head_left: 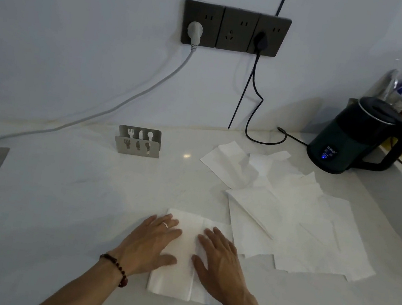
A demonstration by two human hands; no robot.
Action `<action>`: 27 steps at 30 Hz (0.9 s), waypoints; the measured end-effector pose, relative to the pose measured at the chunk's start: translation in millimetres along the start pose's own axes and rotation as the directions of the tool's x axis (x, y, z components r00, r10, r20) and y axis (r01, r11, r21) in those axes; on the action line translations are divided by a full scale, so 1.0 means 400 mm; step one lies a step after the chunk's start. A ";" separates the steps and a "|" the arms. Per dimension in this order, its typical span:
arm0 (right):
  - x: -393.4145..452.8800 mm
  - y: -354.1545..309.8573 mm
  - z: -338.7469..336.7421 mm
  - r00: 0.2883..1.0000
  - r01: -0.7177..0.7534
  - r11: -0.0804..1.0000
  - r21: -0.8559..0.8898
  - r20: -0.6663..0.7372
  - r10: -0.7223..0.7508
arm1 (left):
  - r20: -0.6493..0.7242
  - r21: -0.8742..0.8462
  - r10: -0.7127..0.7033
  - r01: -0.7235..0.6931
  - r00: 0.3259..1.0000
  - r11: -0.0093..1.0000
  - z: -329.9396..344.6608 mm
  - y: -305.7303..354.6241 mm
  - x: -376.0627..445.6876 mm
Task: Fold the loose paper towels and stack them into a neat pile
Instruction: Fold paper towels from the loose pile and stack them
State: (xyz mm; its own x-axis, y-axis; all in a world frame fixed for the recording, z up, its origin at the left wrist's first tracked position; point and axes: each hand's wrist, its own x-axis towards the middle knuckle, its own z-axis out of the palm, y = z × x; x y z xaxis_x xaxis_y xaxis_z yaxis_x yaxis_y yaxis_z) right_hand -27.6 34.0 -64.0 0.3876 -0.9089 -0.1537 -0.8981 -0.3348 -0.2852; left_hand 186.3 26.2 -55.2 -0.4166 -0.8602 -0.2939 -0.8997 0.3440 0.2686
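Down on the near part of the counter (82, 199), a folded towel (185, 255) lies flat with both hands pressing on it. Left hand (151, 246) rests palm-down on the towel's left half, fingers straight and spread, grasping nothing; a ring shows on one finger and a bead bracelet (114, 269) circles the wrist. Right hand (220, 266) lies flat on the right half, fingers likewise extended and released, thumb pointing toward the left hand. Just right of the folded towel, touching its far right corner, the loose towels (289, 219) sprawl in an overlapping heap reaching toward the far right. Beyond them stands a dark kettle (360, 138) with a lit blue display. A metal holder (139, 141) with cutlery cut-outs stands far left of the heap, near the wall. Sockets (235, 29) on the wall hold a grey and a black plug.
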 end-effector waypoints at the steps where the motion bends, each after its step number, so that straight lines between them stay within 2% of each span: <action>1: 0.001 0.020 -0.006 0.997 -0.029 1.000 0.005 -0.072 0.030 | -0.055 0.010 -0.005 0.006 0.998 1.000 -0.004 0.011 0.012; 4: 0.007 0.104 -0.027 0.951 -0.148 0.985 0.084 -0.261 0.166 | -0.106 -0.012 0.014 -0.015 0.994 1.000 -0.013 0.064 0.066; 10: 0.067 0.269 -0.135 0.864 -0.355 0.931 0.090 -0.350 0.363 | -0.125 -0.122 0.010 -0.025 0.992 0.992 -0.016 0.185 0.186; 14: 0.123 0.334 -0.193 0.831 -0.471 0.868 0.156 -0.253 0.496 | -0.126 -0.148 -0.023 0.004 0.992 0.989 -0.022 0.227 0.232; 17: 0.140 0.346 -0.213 0.843 -0.464 0.874 0.148 -0.228 0.486 | -0.131 -0.185 -0.057 0.033 0.990 0.982 -0.026 0.241 0.249; 19: 0.135 0.342 -0.219 0.858 -0.393 0.854 0.341 -0.197 0.474 | -0.143 -0.303 -0.117 0.069 0.983 0.951 -0.027 0.250 0.260; 21: 0.121 0.325 -0.223 0.869 -0.329 0.704 0.629 -0.091 0.487 | -0.138 -0.548 -0.271 0.154 0.953 0.822 -0.042 0.265 0.269; 24: 0.080 0.289 -0.228 0.879 -0.240 0.468 0.850 -0.015 0.477 | 0.045 -0.883 -0.475 0.258 0.879 0.393 -0.084 0.293 0.285; 26: 0.052 0.261 -0.226 0.896 -0.180 0.339 0.923 0.012 0.443 | 0.193 -0.955 -0.499 0.278 0.845 0.101 -0.108 0.305 0.287; 27: 0.041 0.251 -0.224 0.902 -0.162 0.297 0.941 0.019 0.431 | 0.228 -0.964 -0.494 0.267 0.839 0.010 -0.115 0.309 0.283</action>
State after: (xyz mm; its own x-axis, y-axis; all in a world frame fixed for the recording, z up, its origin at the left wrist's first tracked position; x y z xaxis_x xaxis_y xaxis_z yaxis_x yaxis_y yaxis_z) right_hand -130.0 -36.9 -10.5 -0.0335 -0.9595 -0.2797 -0.1345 0.2817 -0.9500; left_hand 33.7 -46.0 -13.0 0.0649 -0.8062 -0.5880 0.0054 -0.5890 0.8081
